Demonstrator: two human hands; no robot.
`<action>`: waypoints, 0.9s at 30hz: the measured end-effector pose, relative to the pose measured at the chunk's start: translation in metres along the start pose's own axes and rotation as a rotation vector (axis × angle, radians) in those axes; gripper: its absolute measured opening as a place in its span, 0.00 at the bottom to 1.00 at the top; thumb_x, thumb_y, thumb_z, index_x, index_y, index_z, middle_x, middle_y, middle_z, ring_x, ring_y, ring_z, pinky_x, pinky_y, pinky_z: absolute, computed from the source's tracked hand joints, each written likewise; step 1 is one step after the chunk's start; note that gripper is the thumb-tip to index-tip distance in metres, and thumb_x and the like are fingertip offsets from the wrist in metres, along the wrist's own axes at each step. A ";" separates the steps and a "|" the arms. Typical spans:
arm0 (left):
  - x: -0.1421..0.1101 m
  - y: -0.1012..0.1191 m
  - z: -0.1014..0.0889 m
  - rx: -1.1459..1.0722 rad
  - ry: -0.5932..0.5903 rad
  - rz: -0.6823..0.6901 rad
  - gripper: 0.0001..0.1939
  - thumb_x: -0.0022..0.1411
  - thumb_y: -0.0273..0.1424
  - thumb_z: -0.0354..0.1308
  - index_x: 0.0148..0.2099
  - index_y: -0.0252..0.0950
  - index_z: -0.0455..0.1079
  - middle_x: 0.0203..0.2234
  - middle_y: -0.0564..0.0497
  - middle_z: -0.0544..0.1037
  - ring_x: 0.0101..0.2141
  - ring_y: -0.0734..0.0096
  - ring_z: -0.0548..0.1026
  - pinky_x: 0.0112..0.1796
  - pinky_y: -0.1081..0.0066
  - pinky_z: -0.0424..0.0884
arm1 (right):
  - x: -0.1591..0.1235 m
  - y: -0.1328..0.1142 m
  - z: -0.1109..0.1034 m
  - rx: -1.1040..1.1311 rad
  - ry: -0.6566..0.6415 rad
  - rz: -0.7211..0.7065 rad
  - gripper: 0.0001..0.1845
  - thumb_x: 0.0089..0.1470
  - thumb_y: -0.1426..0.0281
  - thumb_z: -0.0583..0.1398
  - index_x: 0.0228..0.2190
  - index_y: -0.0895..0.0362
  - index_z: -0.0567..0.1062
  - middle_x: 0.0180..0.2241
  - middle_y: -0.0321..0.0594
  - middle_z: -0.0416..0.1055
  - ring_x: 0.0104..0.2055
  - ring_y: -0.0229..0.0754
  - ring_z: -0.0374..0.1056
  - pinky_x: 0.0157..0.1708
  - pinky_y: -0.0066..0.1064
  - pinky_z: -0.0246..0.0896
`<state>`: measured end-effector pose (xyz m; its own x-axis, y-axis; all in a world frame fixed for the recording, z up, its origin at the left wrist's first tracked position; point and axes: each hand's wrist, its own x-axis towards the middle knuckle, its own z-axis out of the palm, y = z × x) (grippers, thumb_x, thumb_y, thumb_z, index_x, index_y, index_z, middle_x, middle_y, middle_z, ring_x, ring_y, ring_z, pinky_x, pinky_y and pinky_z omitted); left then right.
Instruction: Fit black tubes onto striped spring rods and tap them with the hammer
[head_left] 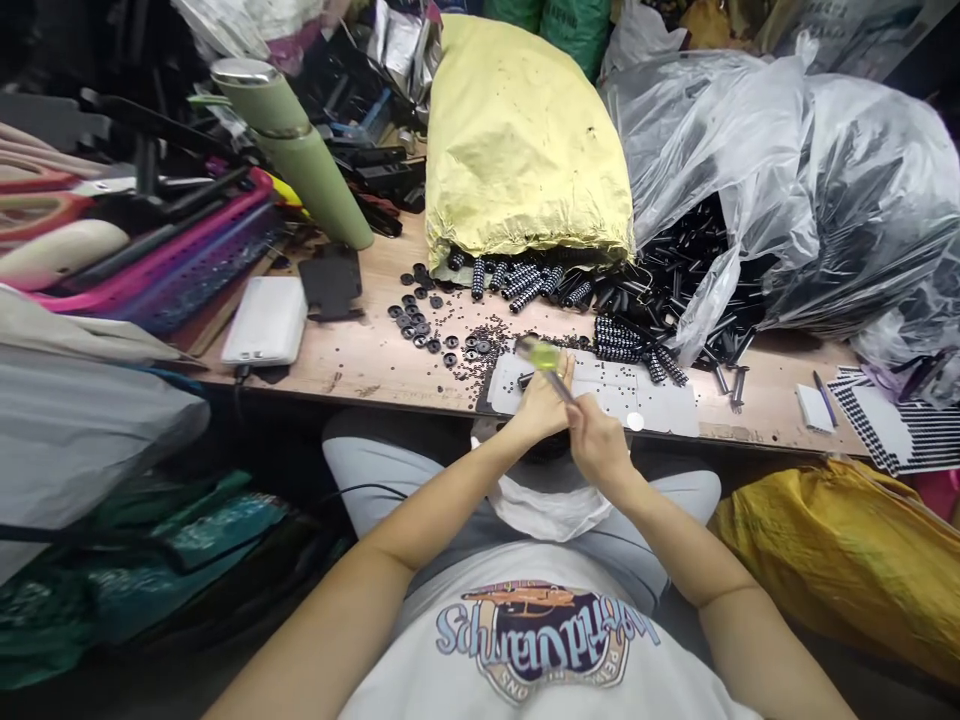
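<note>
My right hand (600, 445) is closed around the shaft of a small hammer (541, 355). Its head, partly yellow-green and blurred, hangs above my left hand (541, 408). That left hand rests low over a pale plate (667, 400) at the table edge, fingers closed. A dark piece shows beside its fingers, but what they hold is hidden. Tiny black bits lie scattered over the plate and around it. Just behind are black studded cylinders (619, 338), and to the left lie black round discs (414, 325).
A yellow sack (525, 140) with studded cylinders at its mouth stands behind. Clear plastic bags (750, 150) spill black tubes on the right. To the left are a green flask (300, 160), a white box (266, 320) and a pink basket (165, 250). A yellow bag (840, 560) sits below right.
</note>
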<state>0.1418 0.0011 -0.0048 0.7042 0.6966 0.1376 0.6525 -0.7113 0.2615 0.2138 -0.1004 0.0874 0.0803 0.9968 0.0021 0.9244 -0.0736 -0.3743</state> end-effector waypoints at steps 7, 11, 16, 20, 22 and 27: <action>0.002 0.004 -0.015 -0.044 -0.018 -0.100 0.23 0.66 0.25 0.41 0.60 0.24 0.62 0.51 0.32 0.72 0.53 0.54 0.69 0.52 0.56 0.66 | 0.013 0.017 0.003 -0.199 -0.165 0.126 0.20 0.68 0.61 0.41 0.41 0.57 0.68 0.31 0.43 0.76 0.31 0.44 0.72 0.29 0.28 0.50; -0.011 0.012 -0.034 -0.166 -0.085 -0.026 0.16 0.66 0.27 0.45 0.50 0.31 0.71 0.39 0.39 0.75 0.43 0.58 0.73 0.40 0.64 0.72 | 0.020 0.054 -0.007 -0.231 -0.040 0.237 0.19 0.67 0.59 0.43 0.38 0.56 0.68 0.31 0.42 0.75 0.29 0.42 0.69 0.27 0.29 0.43; 0.049 -0.037 -0.060 -0.174 0.151 -0.350 0.20 0.67 0.24 0.40 0.55 0.26 0.66 0.45 0.34 0.71 0.45 0.56 0.70 0.42 0.62 0.70 | 0.031 0.093 0.007 -0.333 -0.014 0.238 0.18 0.66 0.59 0.47 0.37 0.57 0.70 0.37 0.46 0.74 0.37 0.45 0.68 0.31 0.30 0.49; 0.123 -0.089 -0.061 -0.080 0.111 -0.403 0.24 0.63 0.18 0.42 0.60 0.25 0.61 0.53 0.30 0.66 0.54 0.48 0.63 0.51 0.54 0.63 | 0.068 0.095 0.012 -0.306 0.102 0.007 0.15 0.65 0.63 0.50 0.41 0.58 0.71 0.44 0.47 0.71 0.47 0.47 0.63 0.41 0.33 0.54; 0.141 -0.098 -0.054 -0.074 0.034 -0.405 0.22 0.62 0.17 0.43 0.58 0.23 0.63 0.52 0.29 0.67 0.55 0.47 0.63 0.53 0.53 0.61 | 0.100 0.092 0.009 -0.313 0.182 -0.049 0.15 0.65 0.65 0.49 0.44 0.58 0.70 0.47 0.49 0.69 0.48 0.48 0.61 0.43 0.34 0.54; 0.133 -0.090 -0.040 -0.088 0.003 -0.422 0.22 0.64 0.20 0.43 0.59 0.22 0.62 0.51 0.28 0.68 0.52 0.48 0.67 0.50 0.55 0.66 | 0.188 0.095 -0.004 -0.435 0.136 -0.013 0.16 0.60 0.76 0.48 0.46 0.63 0.70 0.50 0.56 0.67 0.52 0.53 0.56 0.45 0.40 0.52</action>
<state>0.1657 0.1614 0.0280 0.3800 0.9250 0.0039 0.8567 -0.3535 0.3756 0.3182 0.0802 0.0565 0.0888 0.9866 0.1371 0.9940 -0.0966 0.0514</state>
